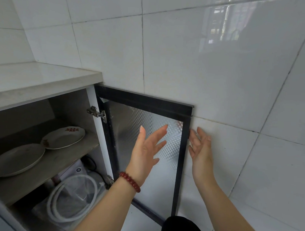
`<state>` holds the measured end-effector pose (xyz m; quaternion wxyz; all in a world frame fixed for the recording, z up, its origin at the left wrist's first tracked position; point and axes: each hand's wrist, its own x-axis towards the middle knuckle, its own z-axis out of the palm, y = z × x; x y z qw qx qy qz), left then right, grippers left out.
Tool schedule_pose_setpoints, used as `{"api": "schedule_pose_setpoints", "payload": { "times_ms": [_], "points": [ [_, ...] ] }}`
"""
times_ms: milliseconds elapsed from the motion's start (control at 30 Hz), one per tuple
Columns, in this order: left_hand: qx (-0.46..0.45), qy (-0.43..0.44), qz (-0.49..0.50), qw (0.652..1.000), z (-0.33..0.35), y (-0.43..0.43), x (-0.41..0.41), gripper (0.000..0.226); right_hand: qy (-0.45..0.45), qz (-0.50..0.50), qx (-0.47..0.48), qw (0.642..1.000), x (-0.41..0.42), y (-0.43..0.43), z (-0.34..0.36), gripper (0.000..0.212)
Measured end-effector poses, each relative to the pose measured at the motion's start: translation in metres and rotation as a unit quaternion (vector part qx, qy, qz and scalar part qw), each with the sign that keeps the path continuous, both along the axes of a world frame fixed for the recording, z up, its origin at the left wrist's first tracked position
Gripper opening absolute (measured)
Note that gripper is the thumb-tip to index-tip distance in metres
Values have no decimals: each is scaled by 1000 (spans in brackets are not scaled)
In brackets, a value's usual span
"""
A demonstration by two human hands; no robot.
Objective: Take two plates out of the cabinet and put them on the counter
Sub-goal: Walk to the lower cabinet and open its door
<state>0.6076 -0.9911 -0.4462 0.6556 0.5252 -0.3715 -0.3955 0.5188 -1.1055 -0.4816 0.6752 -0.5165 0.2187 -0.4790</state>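
Note:
Two plates lie on the cabinet shelf [63, 157] at the left. The nearer plate [17, 160] is plain white. The farther plate [62, 137] has red marks on its rim. The cabinet door [148, 101], black-framed with patterned glass, stands swung wide against the tiled wall. My left hand [147, 149], with a red bead bracelet on its wrist, is in front of the glass with fingers spread and holds nothing. My right hand [201, 148] is by the door's free edge, fingers apart, empty. The light stone counter [37, 78] runs above the cabinet.
Below the shelf lie a coiled white hose [72, 199], a clear bag and a white appliance [77, 169]. A metal hinge [97, 112] sits at the door's top corner. White tiled walls surround the corner. A dark knee [180, 227] shows at the bottom edge.

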Motion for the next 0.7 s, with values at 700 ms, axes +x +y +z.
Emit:
{"api": "schedule_pose_setpoints", "payload": {
  "times_ms": [700],
  "points": [
    [-14, -4, 49, 999, 2, 44, 13, 79, 38, 25, -74, 996, 10, 53, 4, 37]
  ]
}}
